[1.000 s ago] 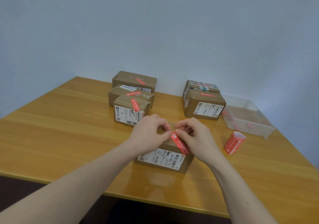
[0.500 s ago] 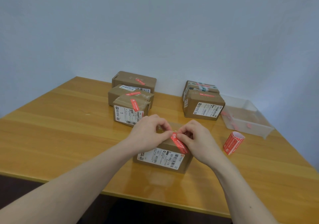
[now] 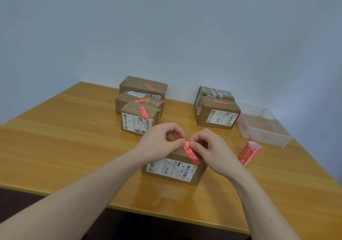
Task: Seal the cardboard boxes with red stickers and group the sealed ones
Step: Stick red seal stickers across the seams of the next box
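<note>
A small cardboard box with a white shipping label stands near the table's front edge. A red sticker runs diagonally over its top and down to its front edge. My left hand and my right hand hover over the box top, and their fingertips pinch the sticker's far end between them. Three boxes with red stickers stand grouped at the back left. Two more stickered boxes stand at the back right.
A red sticker roll lies on the wooden table right of the box. Behind it is a clear plastic tray holding red scraps. A pale wall rises close behind the table.
My fingertips have drawn closer together on the sticker's far end. The box and the other items have stayed put.
</note>
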